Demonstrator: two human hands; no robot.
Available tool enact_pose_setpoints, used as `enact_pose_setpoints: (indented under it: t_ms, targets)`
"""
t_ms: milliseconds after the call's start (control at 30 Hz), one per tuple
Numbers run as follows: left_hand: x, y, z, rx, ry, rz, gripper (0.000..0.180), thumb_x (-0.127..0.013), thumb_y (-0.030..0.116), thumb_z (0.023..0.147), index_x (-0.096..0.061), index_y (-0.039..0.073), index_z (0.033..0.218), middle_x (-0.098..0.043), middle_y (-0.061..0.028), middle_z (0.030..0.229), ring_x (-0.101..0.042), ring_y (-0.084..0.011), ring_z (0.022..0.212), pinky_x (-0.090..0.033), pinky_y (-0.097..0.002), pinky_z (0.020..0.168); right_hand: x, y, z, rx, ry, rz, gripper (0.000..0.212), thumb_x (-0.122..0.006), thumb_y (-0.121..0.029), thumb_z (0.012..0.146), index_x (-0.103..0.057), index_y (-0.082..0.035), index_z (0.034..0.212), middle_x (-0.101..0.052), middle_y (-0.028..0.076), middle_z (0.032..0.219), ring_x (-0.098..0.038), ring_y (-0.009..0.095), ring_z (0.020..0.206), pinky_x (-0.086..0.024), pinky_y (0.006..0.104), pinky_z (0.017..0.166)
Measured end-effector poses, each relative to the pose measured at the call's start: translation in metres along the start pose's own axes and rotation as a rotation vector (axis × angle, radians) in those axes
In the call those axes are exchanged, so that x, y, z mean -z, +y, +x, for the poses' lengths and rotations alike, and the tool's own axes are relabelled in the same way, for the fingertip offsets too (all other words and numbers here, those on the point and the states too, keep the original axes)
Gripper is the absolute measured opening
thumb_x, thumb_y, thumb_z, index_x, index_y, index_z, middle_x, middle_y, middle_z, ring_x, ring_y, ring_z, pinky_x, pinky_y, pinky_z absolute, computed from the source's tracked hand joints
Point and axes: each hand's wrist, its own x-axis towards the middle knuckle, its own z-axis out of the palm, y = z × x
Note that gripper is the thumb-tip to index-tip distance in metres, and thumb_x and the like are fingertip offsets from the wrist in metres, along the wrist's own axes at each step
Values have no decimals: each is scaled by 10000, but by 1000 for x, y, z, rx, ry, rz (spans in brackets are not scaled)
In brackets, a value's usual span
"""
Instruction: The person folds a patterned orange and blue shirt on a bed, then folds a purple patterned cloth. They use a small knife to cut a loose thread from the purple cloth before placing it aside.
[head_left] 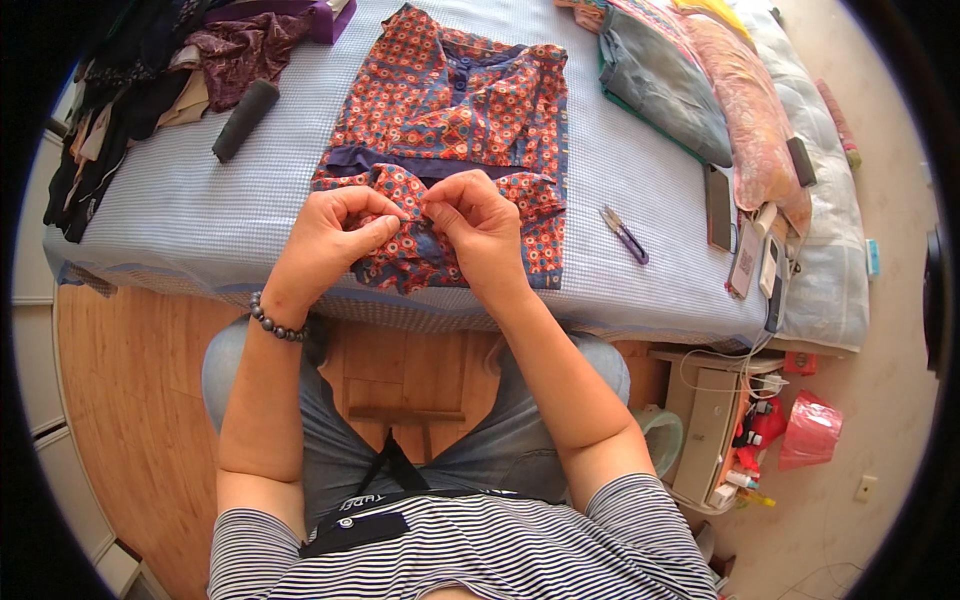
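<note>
A red and blue patterned garment (440, 110) with a dark buttoned neckline lies on the bed, its lower part bunched up. Over that bunched cloth, my left hand (340, 235) is closed, thumb and forefinger pinching the patterned fabric. Close beside it, my right hand (478, 228) also pinches with thumb and fingertips near the same spot. Whatever is between the right fingertips is too small to make out. A pair of purple-handled thread snips (625, 236) rests on the bedspread to the right of my right hand.
The bed has a light blue checked cover (240, 220). A dark cylinder (246, 120) and piled clothes (120, 90) are at the left. Folded jeans (665, 85), a pink pillow (745, 120) and several phones (718, 208) with cables lie right. Below stands a small drawer cabinet (700, 425).
</note>
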Motion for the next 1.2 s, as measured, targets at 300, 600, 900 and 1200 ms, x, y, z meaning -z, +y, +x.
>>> enact_pose_setpoints:
  t_ms: [300,600,900,1200]
  targets:
    - [1,8,-2,-57,24,117,51,-660,56,857,-661,13,886,-549,65,700,-451,1,606,-351,-159,525,5,1,2,116,-107,-261,111,-701,24,780,-718,-65,844,-557,11,756,-527,123,721,-432,249,644]
    - [1,8,-1,-52,20,97,57,-654,47,861,-656,11,905,-557,59,712,-457,-3,611,-355,-158,529,6,2,2,96,-119,-253,125,-714,29,762,-724,-73,834,-550,14,736,-520,129,707,-427,252,630]
    - [3,2,1,-84,32,98,76,-648,66,861,-664,-5,883,-547,47,678,-460,-11,594,-366,-180,515,8,6,3,142,-150,-270,135,-725,26,751,-726,-88,823,-532,6,714,-503,126,696,-409,251,619]
    - [2,-2,3,-91,30,61,82,-637,69,866,-665,-7,877,-528,49,678,-451,-14,592,-359,-180,510,7,7,3,125,-149,-253,123,-727,28,750,-721,-75,817,-547,8,718,-510,125,704,-415,249,630]
